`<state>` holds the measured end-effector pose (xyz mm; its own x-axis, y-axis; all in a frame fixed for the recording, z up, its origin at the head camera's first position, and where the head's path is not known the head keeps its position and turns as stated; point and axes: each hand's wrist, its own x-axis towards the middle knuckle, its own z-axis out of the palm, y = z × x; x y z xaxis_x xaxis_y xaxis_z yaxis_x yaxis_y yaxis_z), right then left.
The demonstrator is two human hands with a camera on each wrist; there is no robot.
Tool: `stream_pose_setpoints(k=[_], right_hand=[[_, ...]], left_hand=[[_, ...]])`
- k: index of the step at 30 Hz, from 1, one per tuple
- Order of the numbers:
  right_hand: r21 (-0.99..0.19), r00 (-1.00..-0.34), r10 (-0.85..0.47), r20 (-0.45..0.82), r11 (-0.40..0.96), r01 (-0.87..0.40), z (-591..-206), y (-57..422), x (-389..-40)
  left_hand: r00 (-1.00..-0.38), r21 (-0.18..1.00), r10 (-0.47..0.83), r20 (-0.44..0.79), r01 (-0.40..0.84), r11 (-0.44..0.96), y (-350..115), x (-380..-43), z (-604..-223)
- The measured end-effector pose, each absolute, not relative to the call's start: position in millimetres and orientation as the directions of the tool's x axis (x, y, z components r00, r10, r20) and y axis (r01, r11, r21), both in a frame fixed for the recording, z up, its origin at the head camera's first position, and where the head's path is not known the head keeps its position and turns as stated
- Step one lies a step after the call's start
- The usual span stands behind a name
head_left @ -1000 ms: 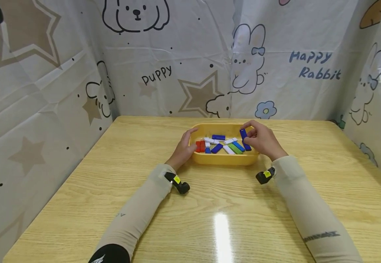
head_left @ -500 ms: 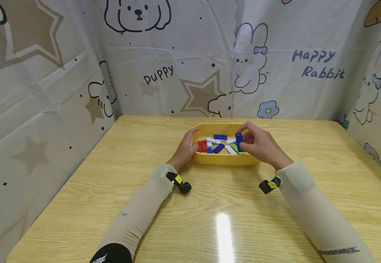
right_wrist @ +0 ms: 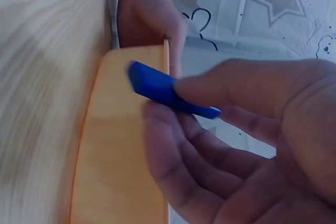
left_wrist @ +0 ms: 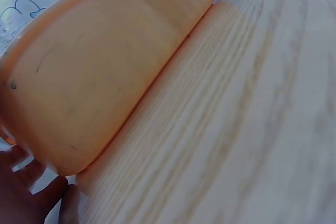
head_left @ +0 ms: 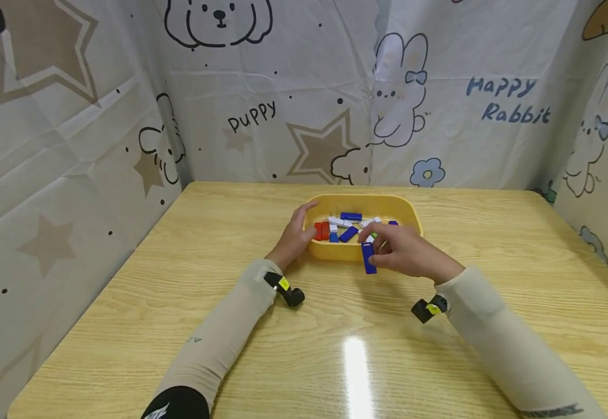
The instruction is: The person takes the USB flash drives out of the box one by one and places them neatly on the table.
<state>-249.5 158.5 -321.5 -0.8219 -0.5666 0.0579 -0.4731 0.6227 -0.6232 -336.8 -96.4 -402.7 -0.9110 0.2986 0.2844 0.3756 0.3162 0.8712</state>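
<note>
Near the tray's front right, my right hand point(head_left: 406, 251) pinches a small blue oblong block point(head_left: 368, 258) between thumb and fingers. The block hangs steeply in front of the tray's near wall, above the table; in the right wrist view the blue block point(right_wrist: 163, 88) has a bevelled end. My left hand point(head_left: 289, 238) grips the left end of the yellow tray point(head_left: 330, 251); some of its fingers are hidden. Inside the tray lie red blocks point(head_left: 321, 231), white blocks point(head_left: 339, 222) and further blue blocks point(head_left: 348, 234). My right hand partly covers a green piece point(head_left: 374, 235).
The tray stands on a light wooden table point(head_left: 220, 337) towards its back edge. A printed white cloth point(head_left: 262, 145) hangs behind the table and along its sides. Each wrist carries a small black camera point(head_left: 293, 297).
My right hand has lifted the blue block from the tray's right side and carried it left and towards me, over the front rim. My left hand has stayed at the tray's left end.
</note>
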Motion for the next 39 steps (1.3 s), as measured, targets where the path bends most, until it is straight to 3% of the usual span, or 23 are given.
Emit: stream_pose_setpoints(k=[11,29,39], right_hand=[[-0.642,-0.746,-0.654,-0.123,0.626,-0.443,-340.5,148.4,-248.8],[-0.56,-0.753,-0.64,-0.15,0.683,-0.469,-351.0,141.4,-251.4],[-0.576,-0.768,-0.6,-0.223,0.717,-0.393,-355.0,140.3,-251.5]], left_hand=[[-0.922,0.87,0.274,0.274,0.359,0.337,-94.9,-339.4,-406.0],[-0.916,0.859,0.276,0.292,0.378,0.346,-96.3,-342.6,-407.3],[-0.917,0.864,0.279,0.284,0.371,0.34,-97.7,-339.2,-406.4]])
